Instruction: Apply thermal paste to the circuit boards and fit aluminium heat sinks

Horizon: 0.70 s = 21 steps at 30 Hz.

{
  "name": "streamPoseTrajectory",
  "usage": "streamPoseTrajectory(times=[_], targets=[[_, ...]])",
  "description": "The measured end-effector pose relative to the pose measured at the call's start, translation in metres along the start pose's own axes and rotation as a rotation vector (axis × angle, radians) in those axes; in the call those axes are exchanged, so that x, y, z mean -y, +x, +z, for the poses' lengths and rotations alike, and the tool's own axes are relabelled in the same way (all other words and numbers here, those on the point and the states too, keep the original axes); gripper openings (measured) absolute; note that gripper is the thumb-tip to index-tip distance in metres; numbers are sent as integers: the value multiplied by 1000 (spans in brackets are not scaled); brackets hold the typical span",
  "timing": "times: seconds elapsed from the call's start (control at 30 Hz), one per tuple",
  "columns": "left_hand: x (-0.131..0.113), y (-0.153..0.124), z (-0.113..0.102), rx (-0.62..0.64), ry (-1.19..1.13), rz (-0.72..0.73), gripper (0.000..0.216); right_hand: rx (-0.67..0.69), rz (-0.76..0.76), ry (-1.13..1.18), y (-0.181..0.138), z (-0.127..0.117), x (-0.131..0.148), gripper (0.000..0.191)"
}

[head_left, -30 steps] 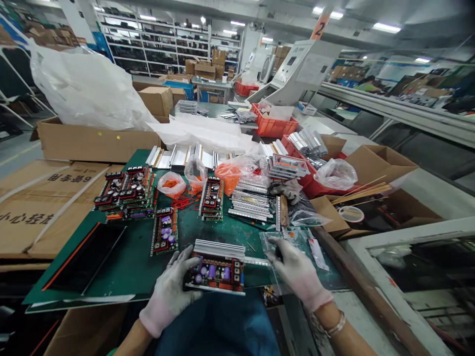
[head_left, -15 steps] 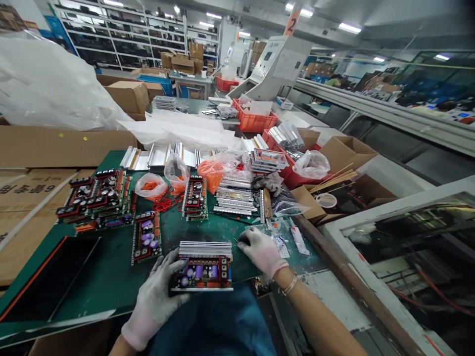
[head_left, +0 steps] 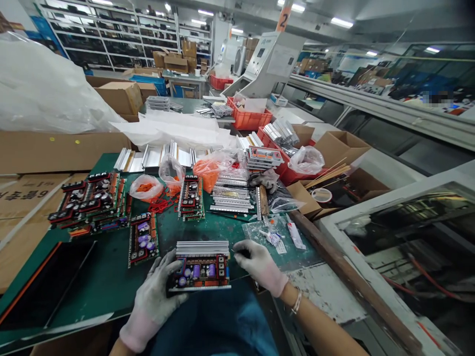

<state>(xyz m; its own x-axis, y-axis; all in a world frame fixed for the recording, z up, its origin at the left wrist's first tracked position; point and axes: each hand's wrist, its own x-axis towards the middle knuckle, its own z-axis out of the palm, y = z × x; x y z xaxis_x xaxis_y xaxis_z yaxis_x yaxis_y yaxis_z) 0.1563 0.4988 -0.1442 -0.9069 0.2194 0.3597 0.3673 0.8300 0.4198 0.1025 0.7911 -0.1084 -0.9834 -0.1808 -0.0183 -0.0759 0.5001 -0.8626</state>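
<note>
Near the table's front edge lies a circuit board (head_left: 202, 271) with purple capacitors, set in a silver finned metal housing (head_left: 202, 248). My left hand (head_left: 158, 294), in a pale glove, grips its left end with fingers above and thumb along the near edge. Just off the right end, my gloved right hand (head_left: 258, 264) has thumb and forefinger curled together; whatever is between them is too small to make out. Another board with purple capacitors (head_left: 143, 240) lies beyond my left hand. Beyond my right hand are a clear plastic bag (head_left: 256, 232) and a white tube (head_left: 296, 235).
Stacked circuit boards (head_left: 91, 202) cover the back left, beside a black panel (head_left: 44, 282). Silver metal strips (head_left: 232, 194), a bag of orange parts (head_left: 146, 188) and a small board stack (head_left: 192, 198) stand further back. Red crates (head_left: 248, 118) and cardboard boxes (head_left: 343, 148) line the right.
My right hand has come nearer, from beyond the housing's right corner down to beside its right end. The left hand keeps its grip on the board. The whole view has shifted slightly.
</note>
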Motion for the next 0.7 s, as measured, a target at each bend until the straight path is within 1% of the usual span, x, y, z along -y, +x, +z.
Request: streamPoseTrajectory(times=[0.1,0.23,0.3,0.37,0.47,0.53,0.6,0.7], targets=[[0,1,-1,12,22,17,62,3,-19,-27,1,3,0,12],[0,1,-3,11,29,19,60,17,-69,-72,1,3,2,14],[0,0,-2,8,27,18,58,18,-121,-145,-1,4,2,15],[0,0,-2,9,28,14,57,29,-204,-321,-2,5,1,15],[-1,1,0,13,35,3,58,99,-357,-696,0,7,1,13],[-2,2,0,18,45,-1,58,140,-412,-833,4,7,1,12],[-1,1,-1,23,59,-5,59,145,-412,-817,9,7,0,11],[5,-5,-3,4,75,-10,57,99,-394,-670,15,7,-5,9]])
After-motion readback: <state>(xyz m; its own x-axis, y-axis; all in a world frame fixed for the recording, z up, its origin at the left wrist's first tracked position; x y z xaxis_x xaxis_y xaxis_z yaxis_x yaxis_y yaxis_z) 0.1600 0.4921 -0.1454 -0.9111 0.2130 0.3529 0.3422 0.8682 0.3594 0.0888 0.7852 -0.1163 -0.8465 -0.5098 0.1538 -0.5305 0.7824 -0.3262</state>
